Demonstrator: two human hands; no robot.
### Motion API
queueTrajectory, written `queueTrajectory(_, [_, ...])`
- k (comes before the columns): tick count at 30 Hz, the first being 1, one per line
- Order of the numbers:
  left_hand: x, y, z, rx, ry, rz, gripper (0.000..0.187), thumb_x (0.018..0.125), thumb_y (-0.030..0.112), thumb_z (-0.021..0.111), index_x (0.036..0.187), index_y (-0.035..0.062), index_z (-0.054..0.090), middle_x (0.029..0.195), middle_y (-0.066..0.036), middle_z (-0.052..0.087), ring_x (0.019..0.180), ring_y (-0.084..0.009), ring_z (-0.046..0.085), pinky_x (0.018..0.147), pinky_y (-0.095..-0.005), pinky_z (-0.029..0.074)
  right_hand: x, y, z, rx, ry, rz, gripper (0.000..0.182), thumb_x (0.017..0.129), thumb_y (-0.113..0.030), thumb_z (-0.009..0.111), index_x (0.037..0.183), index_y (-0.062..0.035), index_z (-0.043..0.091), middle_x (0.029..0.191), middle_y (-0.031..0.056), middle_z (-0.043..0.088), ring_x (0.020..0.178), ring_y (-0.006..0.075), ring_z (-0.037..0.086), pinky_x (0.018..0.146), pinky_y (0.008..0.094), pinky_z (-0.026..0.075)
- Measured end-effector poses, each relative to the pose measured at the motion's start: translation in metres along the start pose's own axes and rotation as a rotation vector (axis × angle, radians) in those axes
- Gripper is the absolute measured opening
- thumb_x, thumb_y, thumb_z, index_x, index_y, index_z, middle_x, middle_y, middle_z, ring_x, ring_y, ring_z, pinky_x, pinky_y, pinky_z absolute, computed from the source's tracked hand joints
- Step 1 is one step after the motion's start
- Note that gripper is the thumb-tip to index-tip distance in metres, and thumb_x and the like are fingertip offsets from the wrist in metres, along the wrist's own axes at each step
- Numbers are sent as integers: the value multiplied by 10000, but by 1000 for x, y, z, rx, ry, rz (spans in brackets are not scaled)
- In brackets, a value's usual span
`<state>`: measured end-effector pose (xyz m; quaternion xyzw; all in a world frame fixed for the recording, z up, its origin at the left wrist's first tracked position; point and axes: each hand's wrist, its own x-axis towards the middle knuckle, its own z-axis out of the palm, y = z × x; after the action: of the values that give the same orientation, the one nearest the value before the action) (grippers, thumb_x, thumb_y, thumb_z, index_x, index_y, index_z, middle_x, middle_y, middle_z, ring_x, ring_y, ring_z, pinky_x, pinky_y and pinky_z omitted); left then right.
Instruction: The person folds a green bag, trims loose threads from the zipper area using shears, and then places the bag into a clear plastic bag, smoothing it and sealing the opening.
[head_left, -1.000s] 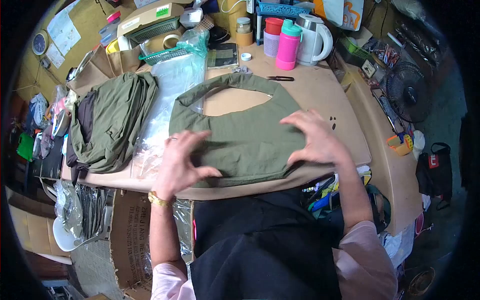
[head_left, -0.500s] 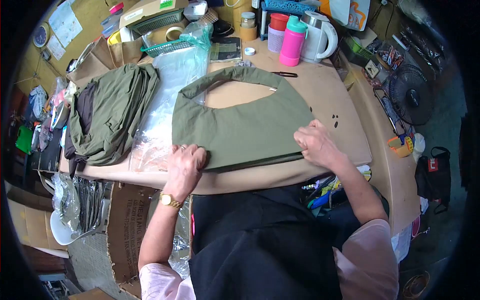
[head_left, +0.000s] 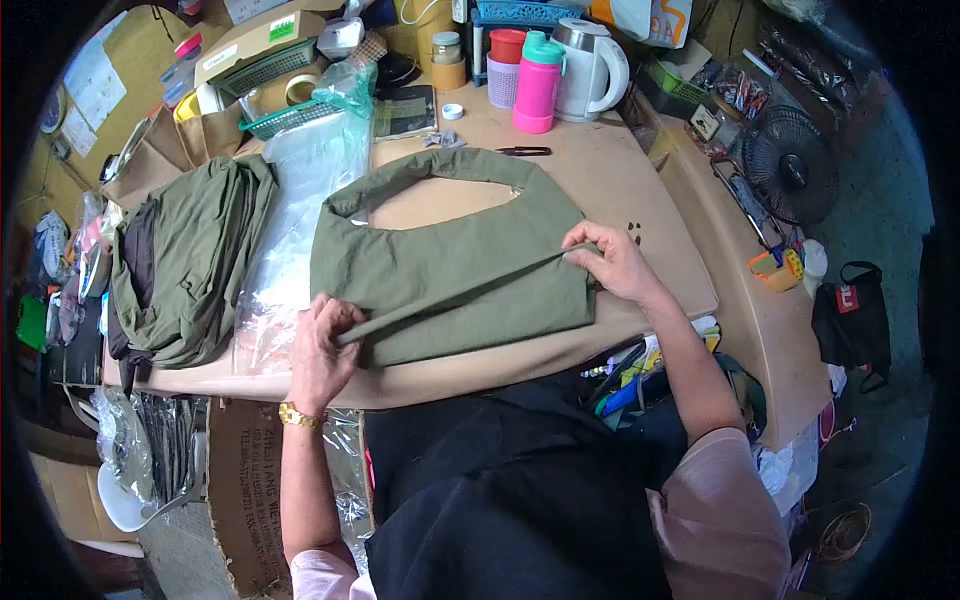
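An olive green shoulder bag (head_left: 440, 250) lies flat on the tan work table, its strap arching toward the back. My left hand (head_left: 325, 345) grips the bag's fabric near its lower left corner, fingers closed. On the right side, my right hand (head_left: 608, 260) pinches the fabric between thumb and fingers. A raised fold runs slantwise across the bag between both hands, with the lower part of the bag lying flat in front of it. A pile of similar green bags (head_left: 190, 260) lies to the left, beside clear plastic sheets (head_left: 300, 200).
At the back stand a pink bottle (head_left: 537, 90), an electric kettle (head_left: 590, 75) and a red-lidded cup (head_left: 504, 75). Dark thread snips (head_left: 525, 151) lie behind the bag. A teal basket (head_left: 290, 118) sits at the back left. A fan (head_left: 790, 165) stands at the right.
Both hands have moved from the bag's bottom edge, the right one farther back, lifting fabric into a slanted fold. The whole view has shifted slightly.
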<state>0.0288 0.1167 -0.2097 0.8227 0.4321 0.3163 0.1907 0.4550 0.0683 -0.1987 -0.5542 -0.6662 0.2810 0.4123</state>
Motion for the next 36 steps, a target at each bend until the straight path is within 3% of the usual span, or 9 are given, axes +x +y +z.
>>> queueTrajectory(3, [2, -5, -9, 64, -1, 46, 219, 697, -3, 718, 885, 56, 623, 800, -92, 620, 767, -280, 583, 794, -369, 410, -4, -6, -10, 18, -86, 92, 200, 795, -35, 751, 964, -1, 649, 879, 47, 635, 864, 113, 591, 758, 280, 496])
queueTrajectory(5, [1, -5, -11, -61, 4, -89, 235, 711, 53, 760, 925, 56, 662, 853, -91, 655, 812, -282, 601, 845, -373, 408, -7, -12, -11, 29, -94, 181, 256, 762, -62, 798, 964, -2, 652, 866, 43, 636, 844, 113, 587, 754, 271, 493])
queueTrajectory(12, [0, 0, -13, 226, -56, 155, 260, 605, -49, 673, 760, 84, 514, 735, -70, 526, 760, -289, 532, 814, -390, 369, -20, -19, -5, -420, -243, -157, 309, 609, -6, 780, 708, -59, 492, 693, 57, 501, 707, 227, 557, 866, 353, 416])
queueTrajectory(16, [-10, -8, -2, 179, 0, 156, 289, 562, -93, 585, 760, 83, 470, 730, -82, 453, 729, -286, 491, 776, -380, 359, -29, -2, 0, -420, -106, -308, 226, 662, 6, 760, 762, -48, 564, 726, 48, 546, 746, 206, 581, 848, 353, 440])
queueTrajectory(18, [-13, -12, -3, 77, -4, 73, 286, 572, -82, 575, 773, 73, 443, 763, -84, 437, 753, -291, 485, 777, -379, 366, -34, 10, -5, -103, 51, 57, 205, 701, 9, 765, 852, -36, 635, 795, 46, 601, 821, 193, 598, 829, 354, 468])
queueTrajectory(22, [-12, -7, 0, -69, -19, -53, 264, 592, -58, 610, 804, 70, 520, 805, -78, 510, 801, -291, 526, 803, -385, 378, -31, 6, -4, 213, 119, 203, 281, 695, -24, 823, 931, -33, 672, 845, 48, 639, 886, 186, 605, 814, 350, 486])
queueTrajectory(24, [-8, 2, -4, 22, 47, 118, 261, 619, -29, 645, 856, 69, 599, 861, -81, 575, 840, -285, 567, 834, -392, 385, -34, 2, -1, -219, -33, -121, 319, 653, -63, 868, 895, -40, 661, 806, 45, 635, 840, 191, 596, 804, 344, 478])
queueTrajectory(31, [-15, -13, -7, 176, 51, 143, 285, 581, -8, 698, 837, 64, 596, 836, -76, 582, 845, -303, 574, 833, -406, 385, -37, 1, -1, -370, -82, -192, 319, 619, -54, 848, 782, -58, 574, 734, 36, 579, 771, 227, 564, 807, 347, 429])
queueTrajectory(36, [-33, -49, 15, 280, -37, 173, 325, 518, -11, 685, 777, 81, 513, 789, -79, 505, 796, -311, 531, 795, -423, 385, -46, 29, 4, -709, -111, -433, 273, 599, 50, 672, 745, -85, 486, 723, 62, 470, 774, 257, 552, 851, 394, 406])
